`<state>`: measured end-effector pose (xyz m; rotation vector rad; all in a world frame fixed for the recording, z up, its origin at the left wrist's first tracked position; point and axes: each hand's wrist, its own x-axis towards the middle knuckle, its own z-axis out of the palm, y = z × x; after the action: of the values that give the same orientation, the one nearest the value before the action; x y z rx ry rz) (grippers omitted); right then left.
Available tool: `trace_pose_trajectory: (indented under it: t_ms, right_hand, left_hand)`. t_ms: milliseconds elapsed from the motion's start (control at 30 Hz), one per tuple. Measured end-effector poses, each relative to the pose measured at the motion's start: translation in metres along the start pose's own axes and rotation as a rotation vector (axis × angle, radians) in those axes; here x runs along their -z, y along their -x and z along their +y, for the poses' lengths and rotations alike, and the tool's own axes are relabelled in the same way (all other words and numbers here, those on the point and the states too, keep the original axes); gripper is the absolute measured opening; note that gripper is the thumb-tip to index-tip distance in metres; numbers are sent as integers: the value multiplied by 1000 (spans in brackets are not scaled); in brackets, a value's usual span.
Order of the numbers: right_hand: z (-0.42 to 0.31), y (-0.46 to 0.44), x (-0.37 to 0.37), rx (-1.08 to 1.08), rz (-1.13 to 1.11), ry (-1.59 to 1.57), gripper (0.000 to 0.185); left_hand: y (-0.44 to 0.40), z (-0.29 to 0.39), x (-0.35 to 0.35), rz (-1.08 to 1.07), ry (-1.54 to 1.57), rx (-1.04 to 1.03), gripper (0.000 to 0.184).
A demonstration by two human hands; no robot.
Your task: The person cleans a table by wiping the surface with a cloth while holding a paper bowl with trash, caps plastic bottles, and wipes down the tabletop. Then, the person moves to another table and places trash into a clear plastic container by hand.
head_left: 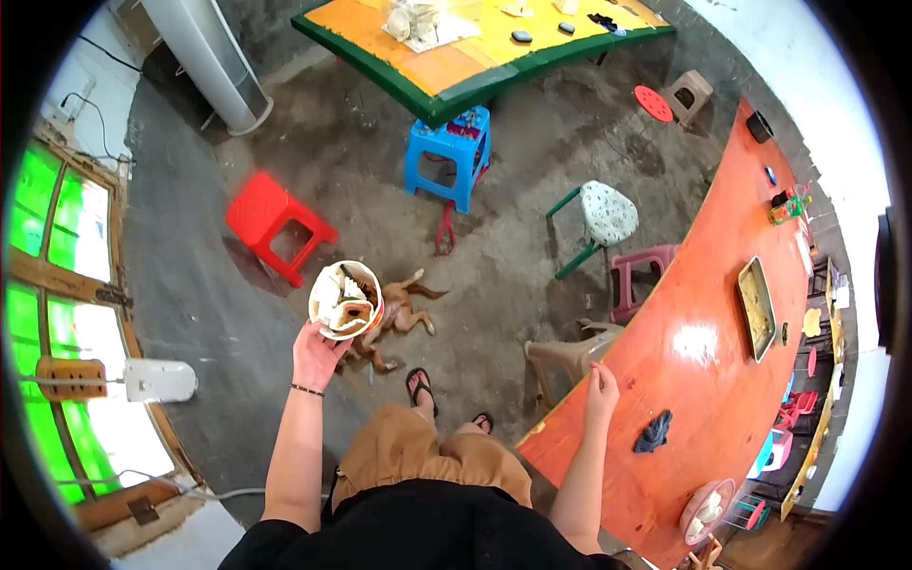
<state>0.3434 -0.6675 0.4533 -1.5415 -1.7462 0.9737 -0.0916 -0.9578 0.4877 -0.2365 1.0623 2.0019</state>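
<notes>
My left hand (321, 355) is closed around the lower side of a white paper tub (379, 302) and holds it up in front of me. Inside the tub lie crumpled white scraps (328, 291) and brown pieces that I cannot make out. My right hand (600, 388) has its fingers curled together, near the edge of the orange-red table (693, 418), with nothing visible in it. A dark crumpled cloth or bag (653, 432) lies on that table to the right of this hand.
A brown dog (404, 309) lies on the floor beyond the tub. Around it stand a red stool (271, 223), a blue stool (448, 152), a beige stool (570, 356) and a patterned chair (608, 214). The right table bears a metal tray (757, 309) and a pink basket (698, 503).
</notes>
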Motion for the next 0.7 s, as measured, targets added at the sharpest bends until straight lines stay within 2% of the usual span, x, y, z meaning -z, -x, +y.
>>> trace_pose_trajectory:
  t_ms: [67, 167, 267, 300, 400, 467, 533, 633, 700]
  right_hand:
    - [-25, -23, -9, 6, 30, -94, 16]
    - [-13, -51, -9, 129, 49, -74, 16]
    - [0, -66, -7, -77, 37, -254, 18]
    - [-1, -69, -3, -159, 8, -235, 25]
    - [15, -86, -7, -104, 102, -291, 28]
    - [31, -110, -1, -154, 89, -301, 32]
    - [41, -147, 0, -203, 77, -323, 36]
    - [37, -222, 1, -258, 60, -311, 32]
    - [28, -278, -7, -211, 12, -354, 37]
  left_hand:
    - [-14, 13, -12, -20, -26, 7, 45]
    - [-31, 23, -38, -49, -62, 15, 45]
    - [-57, 24, -67, -92, -30, 81, 44]
    - [-68, 25, -78, -104, -47, 95, 44]
    - [-104, 30, -127, -168, -150, 92, 41]
    - [-131, 30, -164, -196, -179, 76, 41]
    - [-168, 27, -202, -217, -176, 64, 42]
    - [-226, 14, -268, -285, -129, 78, 43]
    - [-263, -2, -313, -306, -81, 114, 45]
